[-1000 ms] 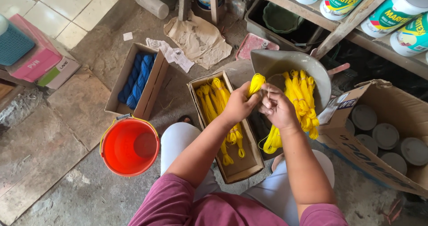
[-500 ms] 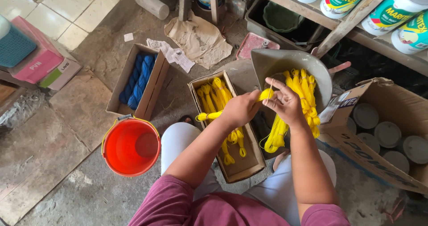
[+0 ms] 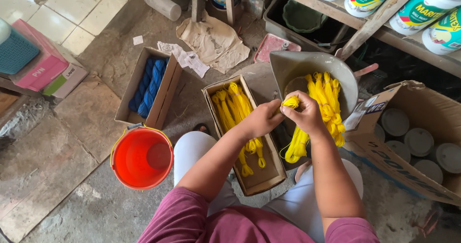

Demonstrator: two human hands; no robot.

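A: Two hands met over the work. Left hand (image 3: 261, 120) and right hand (image 3: 307, 113) were both pinched on one small yellow yarn skein (image 3: 290, 102), fingers pressed together around it.

B: Where did the skein sit?

A: Held in the air, between the cardboard box of yellow skeins (image 3: 240, 109) and the grey metal scoop pan (image 3: 297, 63). A loose hank of yellow yarn (image 3: 298, 144) hung just below the right hand.

B: And in the pan?

A: More yellow skeins (image 3: 326, 96), draped against its inner wall and over its near edge.

B: Around them?

A: A second cardboard box with blue skeins (image 3: 146, 87) lay to the left, well apart from the hands. An orange bucket (image 3: 141, 157) stood on the floor beside the person's left knee. A large carton of round lidded tins (image 3: 418, 137) sat to the right, near the pan. Crumpled brown paper (image 3: 211, 39) lay beyond the boxes.
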